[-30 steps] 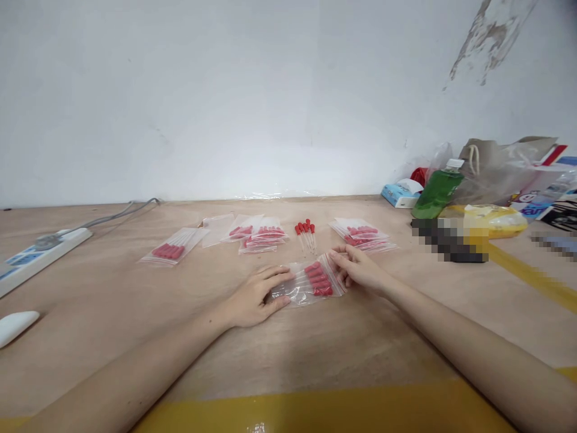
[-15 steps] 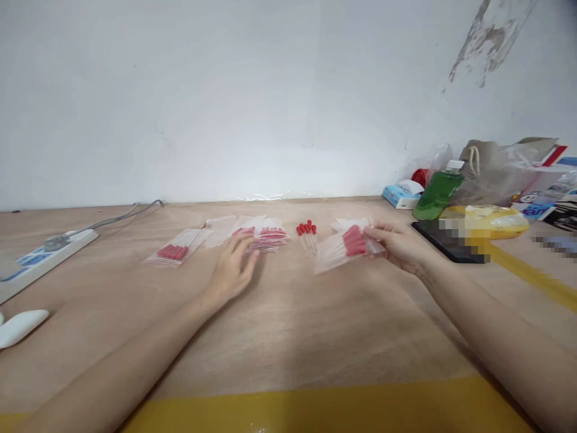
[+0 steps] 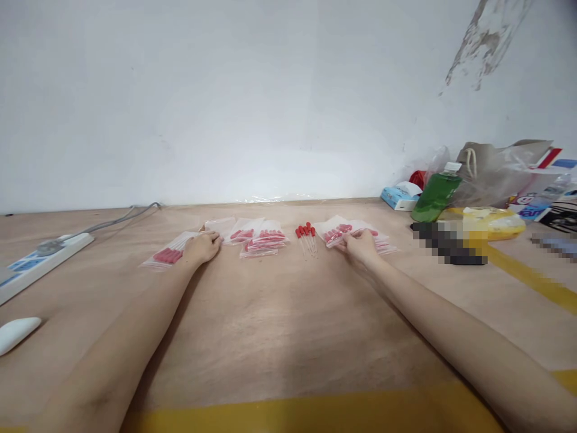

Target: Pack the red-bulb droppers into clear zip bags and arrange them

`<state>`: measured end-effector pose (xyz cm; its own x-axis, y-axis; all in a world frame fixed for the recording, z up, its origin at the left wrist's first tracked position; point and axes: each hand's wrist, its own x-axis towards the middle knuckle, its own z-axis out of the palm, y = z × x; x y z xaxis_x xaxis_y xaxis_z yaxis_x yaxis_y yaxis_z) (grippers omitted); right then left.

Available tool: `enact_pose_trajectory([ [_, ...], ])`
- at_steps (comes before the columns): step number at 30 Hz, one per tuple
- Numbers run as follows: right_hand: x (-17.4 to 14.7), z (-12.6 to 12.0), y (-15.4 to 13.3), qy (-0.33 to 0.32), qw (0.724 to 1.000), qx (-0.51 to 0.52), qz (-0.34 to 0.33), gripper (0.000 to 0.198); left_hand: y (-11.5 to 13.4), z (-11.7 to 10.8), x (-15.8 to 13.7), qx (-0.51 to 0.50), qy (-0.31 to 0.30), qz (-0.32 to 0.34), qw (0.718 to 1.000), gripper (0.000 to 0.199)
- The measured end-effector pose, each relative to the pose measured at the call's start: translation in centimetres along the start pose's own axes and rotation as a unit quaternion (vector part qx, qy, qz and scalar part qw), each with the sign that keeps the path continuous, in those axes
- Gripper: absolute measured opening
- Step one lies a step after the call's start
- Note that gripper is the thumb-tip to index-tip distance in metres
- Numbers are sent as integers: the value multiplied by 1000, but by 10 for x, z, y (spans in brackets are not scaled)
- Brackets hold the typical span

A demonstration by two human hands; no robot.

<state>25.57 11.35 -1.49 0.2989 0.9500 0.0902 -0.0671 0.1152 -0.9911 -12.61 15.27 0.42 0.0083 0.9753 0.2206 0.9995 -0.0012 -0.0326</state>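
My right hand (image 3: 362, 246) pinches a clear zip bag (image 3: 334, 232) of red-bulbed droppers, which lies over a pile of similar bags (image 3: 383, 242). My left hand (image 3: 204, 246) rests with fingers curled together at the edge of a flat clear bag (image 3: 220, 227); whatever is under its fingertips is hidden. Beside that wrist lies another filled bag (image 3: 168, 255), partly covered by the hand. Between the hands are a stack of filled bags (image 3: 265, 237) and a small bunch of loose droppers (image 3: 307, 236), red bulbs pointing to the wall.
A white power strip (image 3: 49, 261) with a grey cable and a white rounded object (image 3: 18, 334) lie at left. On the right are a tissue pack (image 3: 399, 197), a green bottle (image 3: 435, 195), a yellow packet (image 3: 500, 224), a dark flat object (image 3: 469, 260) and plastic bags. Yellow tape (image 3: 270, 415) crosses the front.
My right hand has brought its bag of droppers down onto the right pile, turning it. My left hand has moved left from the middle stack to the left bags.
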Motion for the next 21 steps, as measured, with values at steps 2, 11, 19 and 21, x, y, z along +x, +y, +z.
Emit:
enact_pose_trajectory([
  [2, -6, -6, -3, 47, 995, -82, 17, 41, 1, 1, 1, 0, 6, -34, 999, 30],
  [11, -28, -8, -19, -17, 860, -449, -241, 10, 7, -9, 3, -73, 126, -159, 977, 25],
  [19, -19, 34, -29, -84, 743, -627, -216, 21, 49, -43, -26, -245, 310, 74, 916, 29],
  [21, -8, 43, -29, -87, 776, -607, -148, 17, 70, -38, -50, -312, 212, 318, 870, 27],
])
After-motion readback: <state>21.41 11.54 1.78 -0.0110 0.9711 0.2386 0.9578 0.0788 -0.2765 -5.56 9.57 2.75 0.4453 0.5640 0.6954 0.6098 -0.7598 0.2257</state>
